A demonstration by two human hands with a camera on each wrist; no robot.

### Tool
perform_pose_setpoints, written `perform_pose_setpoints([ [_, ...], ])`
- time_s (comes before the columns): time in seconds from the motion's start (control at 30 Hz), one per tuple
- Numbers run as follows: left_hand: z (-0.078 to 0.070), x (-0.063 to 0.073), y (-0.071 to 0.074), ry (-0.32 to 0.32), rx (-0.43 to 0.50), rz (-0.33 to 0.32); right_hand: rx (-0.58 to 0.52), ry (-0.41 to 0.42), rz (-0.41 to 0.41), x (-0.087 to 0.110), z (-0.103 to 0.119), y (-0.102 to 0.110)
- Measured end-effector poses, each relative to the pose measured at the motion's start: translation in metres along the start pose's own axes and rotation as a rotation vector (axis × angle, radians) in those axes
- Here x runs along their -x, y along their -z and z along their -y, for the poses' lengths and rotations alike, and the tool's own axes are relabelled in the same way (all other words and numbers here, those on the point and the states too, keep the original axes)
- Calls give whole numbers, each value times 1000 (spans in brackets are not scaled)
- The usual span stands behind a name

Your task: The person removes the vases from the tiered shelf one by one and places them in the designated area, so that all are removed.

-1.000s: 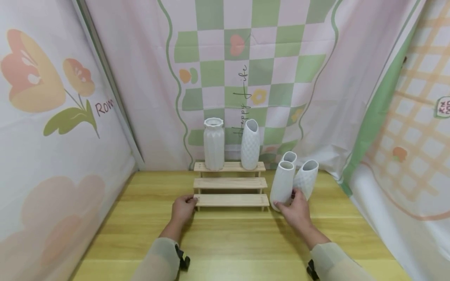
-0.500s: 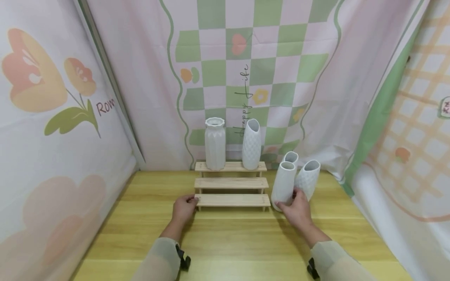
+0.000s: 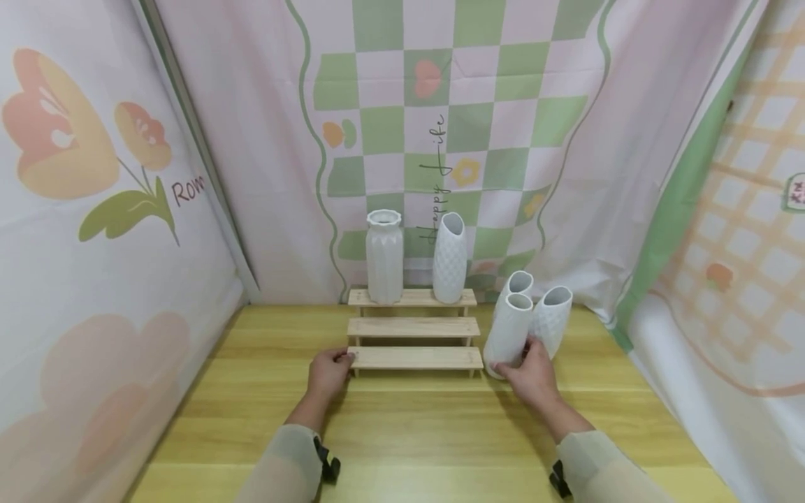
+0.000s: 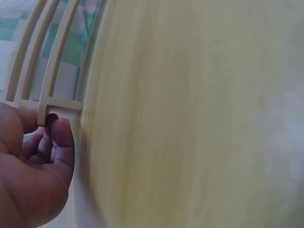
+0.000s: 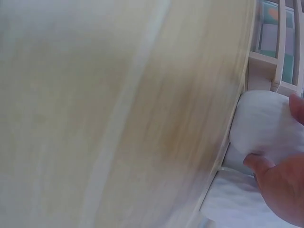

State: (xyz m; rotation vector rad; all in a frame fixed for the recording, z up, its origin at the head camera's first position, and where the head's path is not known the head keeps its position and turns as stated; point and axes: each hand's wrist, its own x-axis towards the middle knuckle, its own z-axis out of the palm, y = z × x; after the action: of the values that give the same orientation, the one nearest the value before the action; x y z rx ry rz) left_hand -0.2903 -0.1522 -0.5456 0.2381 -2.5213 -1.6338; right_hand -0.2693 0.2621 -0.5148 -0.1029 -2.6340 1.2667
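A small three-step wooden stand (image 3: 415, 358) stands on the table. My left hand (image 3: 329, 377) pinches the left end of its lowest step, thumb and fingers about the edge in the left wrist view. On the top step are a white fluted vase (image 3: 385, 265) and a white diamond-textured vase (image 3: 449, 265). Right of the stand, my right hand (image 3: 534, 377) grips a white vase (image 3: 506, 339) low near its base; it leans to the right. Two more vases stand close by: one behind (image 3: 520, 281), mostly hidden, and a textured one (image 3: 550, 321) to the right.
The light wooden table (image 3: 409, 433) reaches toward me. A checked curtain (image 3: 468, 126) hangs behind the stand. Printed cloth (image 3: 119, 293) closes off the left, and another cloth (image 3: 723, 300) hangs at the right.
The top of the vase in my right hand has tipped slightly to the right and down. My left hand stays at the stand's end. The other vases keep their places.
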Motion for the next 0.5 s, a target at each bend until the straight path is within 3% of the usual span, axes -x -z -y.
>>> perform_pose_setpoints([
  [0.5,1,0,1,13,3,15,2,-6,30,1,1,3],
])
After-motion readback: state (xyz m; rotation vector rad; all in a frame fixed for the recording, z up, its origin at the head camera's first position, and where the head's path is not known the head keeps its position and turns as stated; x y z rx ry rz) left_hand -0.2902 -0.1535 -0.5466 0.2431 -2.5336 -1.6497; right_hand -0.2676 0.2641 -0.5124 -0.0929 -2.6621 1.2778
